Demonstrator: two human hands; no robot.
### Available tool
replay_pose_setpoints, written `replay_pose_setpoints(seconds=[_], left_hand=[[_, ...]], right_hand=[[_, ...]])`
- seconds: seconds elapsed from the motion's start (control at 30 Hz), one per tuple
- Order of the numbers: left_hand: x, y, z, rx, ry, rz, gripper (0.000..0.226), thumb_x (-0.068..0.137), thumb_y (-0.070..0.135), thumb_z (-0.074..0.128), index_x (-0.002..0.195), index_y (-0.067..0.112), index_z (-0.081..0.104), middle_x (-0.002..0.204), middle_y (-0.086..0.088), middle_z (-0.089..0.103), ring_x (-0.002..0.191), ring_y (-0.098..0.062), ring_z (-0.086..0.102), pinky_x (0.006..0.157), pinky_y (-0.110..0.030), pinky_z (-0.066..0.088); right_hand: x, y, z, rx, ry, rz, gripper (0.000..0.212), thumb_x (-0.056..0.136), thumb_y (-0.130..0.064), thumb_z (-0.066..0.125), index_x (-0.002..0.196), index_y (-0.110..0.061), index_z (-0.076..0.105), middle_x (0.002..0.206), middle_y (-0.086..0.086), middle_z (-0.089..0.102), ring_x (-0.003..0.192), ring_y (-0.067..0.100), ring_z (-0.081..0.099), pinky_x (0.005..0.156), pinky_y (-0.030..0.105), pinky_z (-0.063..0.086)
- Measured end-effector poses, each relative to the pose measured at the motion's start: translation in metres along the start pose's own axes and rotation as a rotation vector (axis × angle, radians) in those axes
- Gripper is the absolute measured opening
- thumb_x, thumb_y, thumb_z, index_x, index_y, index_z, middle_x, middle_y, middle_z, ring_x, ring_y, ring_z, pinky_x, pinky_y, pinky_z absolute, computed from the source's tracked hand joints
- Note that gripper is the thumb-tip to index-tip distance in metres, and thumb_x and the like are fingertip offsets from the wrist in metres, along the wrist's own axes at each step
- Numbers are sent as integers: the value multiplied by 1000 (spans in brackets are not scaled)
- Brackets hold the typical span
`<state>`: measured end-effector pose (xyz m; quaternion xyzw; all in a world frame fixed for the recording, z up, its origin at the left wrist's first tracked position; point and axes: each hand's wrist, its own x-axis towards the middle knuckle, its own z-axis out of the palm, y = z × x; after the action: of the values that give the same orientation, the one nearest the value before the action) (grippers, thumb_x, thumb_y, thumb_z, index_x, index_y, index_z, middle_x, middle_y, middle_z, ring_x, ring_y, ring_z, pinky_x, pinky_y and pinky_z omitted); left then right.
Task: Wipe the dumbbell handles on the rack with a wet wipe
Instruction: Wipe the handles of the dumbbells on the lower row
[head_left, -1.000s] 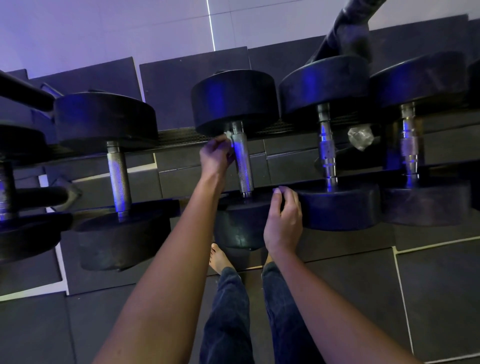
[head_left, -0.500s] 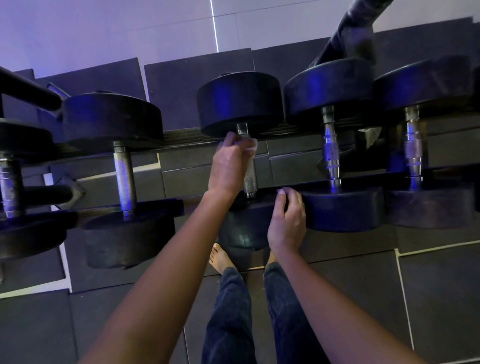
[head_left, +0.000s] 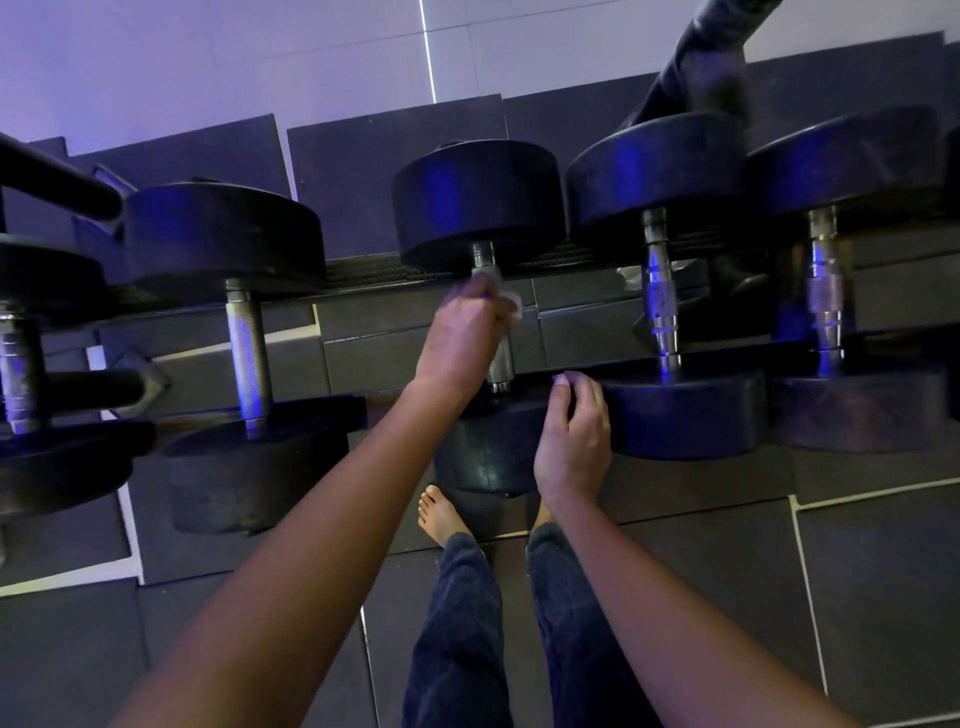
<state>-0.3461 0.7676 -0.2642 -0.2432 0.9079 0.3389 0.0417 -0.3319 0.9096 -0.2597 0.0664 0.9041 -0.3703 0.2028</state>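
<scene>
Several black dumbbells lie side by side on a dark rack (head_left: 363, 273), steel handles running toward me. My left hand (head_left: 462, 338) grips the middle dumbbell's handle (head_left: 500, 364) with a white wet wipe (head_left: 511, 301) wrapped round it; a corner of the wipe shows at my fingertips. The hand hides most of that handle. My right hand (head_left: 574, 441) rests on the near head (head_left: 488, 452) of the same dumbbell, fingers curled over its top edge.
A knurled handle (head_left: 247, 353) lies to the left, two ringed handles (head_left: 661, 301) to the right. A crumpled clear wrapper (head_left: 631, 275) sits behind the rack. My bare feet and jeans (head_left: 457, 623) stand on dark floor tiles below. A black bar (head_left: 52, 182) juts in at far left.
My left hand moved from beside the handle's far end to wrapped round it with the wipe, then slid slightly along it. My right hand stayed on the near head.
</scene>
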Motion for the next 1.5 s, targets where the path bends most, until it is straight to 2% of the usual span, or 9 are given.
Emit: replay_pose_setpoints(seconds=[0.13,0.37,0.57,0.73,0.8,0.87,1.03,1.27,1.5], left_hand=[[-27,0,-7,-89,-177,46,11,86,14,65,89,11,74,95,-4,61,86,-20,63,75,-22,44],[4,-9,-5,-320,134,-304,13,82,20,68,95,20,71,95,-2,65,82,-19,64,79,-32,51],[-38,-16,-1,-495,-157,-452,11,78,14,74,81,20,66,79,-4,67,67,-12,59,68,-22,47],[6,-27,4,-905,135,-554,23,86,-2,60,75,18,58,57,10,59,60,-11,54,65,-28,48],[20,-27,6,-1046,178,-554,23,89,-6,52,77,14,55,53,10,55,60,-13,51,75,-42,48],[14,-25,5,-1111,139,-564,25,90,-8,49,77,13,54,57,9,58,62,-10,54,76,-38,49],[-28,-39,4,-897,-205,-551,23,85,-6,59,76,15,58,67,-1,61,63,-13,55,68,-29,45],[14,-30,8,-1061,170,-558,24,87,-7,53,78,15,58,62,1,57,64,-16,53,68,-29,48],[-40,-21,3,-378,-89,-188,8,80,8,71,85,14,72,88,4,66,81,-13,64,80,-28,51]], right_hand=[[0,0,0,1,2,-4,27,97,-27,42,110,-11,60,116,2,59,108,18,51,70,15,25],[0,0,0,12,-5,-4,26,98,-27,41,108,-12,60,114,0,59,106,15,51,72,15,27],[0,-1,0,19,9,-16,29,98,-29,40,109,-11,60,114,1,59,107,18,52,75,19,29],[1,-2,-1,20,-3,-1,26,98,-27,41,109,-13,60,116,0,58,108,17,50,72,18,26],[1,-2,0,22,-8,1,26,98,-27,41,109,-13,60,116,0,58,108,16,50,72,18,26],[0,-1,0,16,-9,-4,26,98,-27,41,109,-13,60,116,0,58,108,17,50,70,16,25],[0,-1,0,19,-3,-2,26,98,-26,42,110,-11,60,116,1,59,108,18,51,71,17,27],[1,-1,0,25,-15,3,28,98,-28,40,112,-13,59,117,0,58,108,16,51,75,20,29],[0,-1,0,23,-18,16,28,98,-28,41,112,-12,59,118,0,58,109,15,50,74,17,27]])
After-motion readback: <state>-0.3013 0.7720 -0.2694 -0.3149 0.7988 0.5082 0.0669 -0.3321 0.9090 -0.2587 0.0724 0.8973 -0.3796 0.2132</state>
